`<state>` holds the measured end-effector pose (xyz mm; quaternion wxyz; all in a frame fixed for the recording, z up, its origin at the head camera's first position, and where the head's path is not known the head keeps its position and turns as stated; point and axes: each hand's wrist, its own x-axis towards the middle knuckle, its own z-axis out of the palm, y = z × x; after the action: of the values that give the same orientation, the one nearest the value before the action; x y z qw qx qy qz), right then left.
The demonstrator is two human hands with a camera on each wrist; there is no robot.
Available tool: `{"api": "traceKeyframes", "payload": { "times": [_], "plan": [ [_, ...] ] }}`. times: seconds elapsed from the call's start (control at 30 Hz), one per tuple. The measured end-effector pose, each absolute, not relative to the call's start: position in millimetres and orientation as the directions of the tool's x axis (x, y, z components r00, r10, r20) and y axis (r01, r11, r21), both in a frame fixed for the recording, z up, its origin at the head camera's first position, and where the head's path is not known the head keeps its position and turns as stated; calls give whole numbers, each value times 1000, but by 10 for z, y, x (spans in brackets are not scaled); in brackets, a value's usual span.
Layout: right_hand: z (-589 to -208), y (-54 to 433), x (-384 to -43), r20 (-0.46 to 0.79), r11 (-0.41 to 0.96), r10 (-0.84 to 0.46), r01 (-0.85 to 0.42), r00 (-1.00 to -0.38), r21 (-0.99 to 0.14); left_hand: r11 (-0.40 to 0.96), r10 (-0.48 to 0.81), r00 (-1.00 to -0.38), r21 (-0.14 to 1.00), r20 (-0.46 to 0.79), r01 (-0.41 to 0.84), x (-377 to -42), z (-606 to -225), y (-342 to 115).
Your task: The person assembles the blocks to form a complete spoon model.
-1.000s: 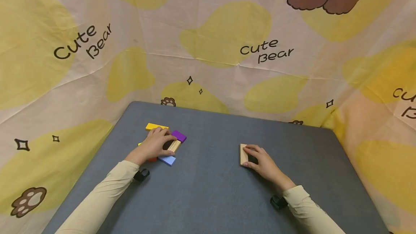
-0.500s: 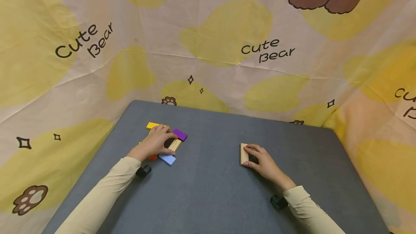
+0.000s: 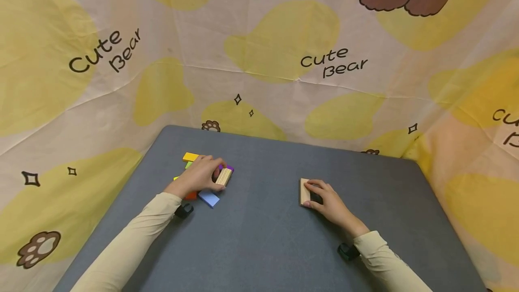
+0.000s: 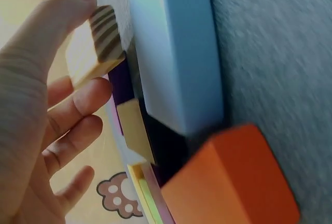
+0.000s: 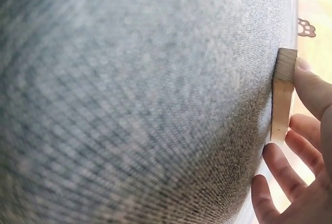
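My left hand (image 3: 199,175) pinches a plain wooden block (image 3: 224,177) between thumb and fingers, over the coloured blocks at the left. In the left wrist view its striped end grain shows on the wooden block (image 4: 106,35), held off the table beyond a blue block (image 4: 181,53) and an orange-red block (image 4: 228,182). A purple block (image 3: 231,168) is partly hidden behind the left hand. Right of centre, my right hand (image 3: 329,202) holds a second wooden block (image 3: 303,193) lying flat on the table, thumb and fingertips at its ends; the right wrist view shows that wooden block (image 5: 281,105) edge-on.
Around the left hand lie a yellow block (image 3: 189,157), a green block (image 3: 188,165) and others partly covered by the hand. The grey table (image 3: 259,229) stretches between the hands. A patterned cloth (image 3: 267,48) hangs behind and at both sides.
My left hand has shifted slightly right and up with its wooden block, now covering more of the purple block and less of the green one. The right hand stays where it was.
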<state>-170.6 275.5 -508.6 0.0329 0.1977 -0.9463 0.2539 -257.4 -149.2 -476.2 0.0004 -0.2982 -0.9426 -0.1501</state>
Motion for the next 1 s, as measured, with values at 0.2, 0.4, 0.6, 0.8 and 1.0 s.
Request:
{"api": "traceKeyframes", "payload": {
  "times": [0.2, 0.4, 0.6, 0.8, 1.0],
  "plan": [
    [-5090, 2749, -1702, 201, 786, -360, -412, -911, -461, 756, 568, -817, 330, 99, 565, -2599, -4741, -1354],
    [-5090, 2756, -1701, 173, 789, -357, -395, -918, -471, 694, 608, -787, 414, 102, 589, -2671, -4747, -1175],
    [-5065, 2759, -1700, 154, 797, -345, -375, -926, -473, 658, 643, -758, 428, 109, 620, -2743, -4735, -948],
    [-5064, 2752, -1697, 164, 800, -337, -374, -927, -470, 643, 666, -740, 431, 94, 633, -2821, -4761, -733],
    [-5072, 2758, -1687, 166, 804, -329, -368, -930, -467, 638, 677, -733, 445, 67, 629, -2884, -4739, -493]
  ]
}}
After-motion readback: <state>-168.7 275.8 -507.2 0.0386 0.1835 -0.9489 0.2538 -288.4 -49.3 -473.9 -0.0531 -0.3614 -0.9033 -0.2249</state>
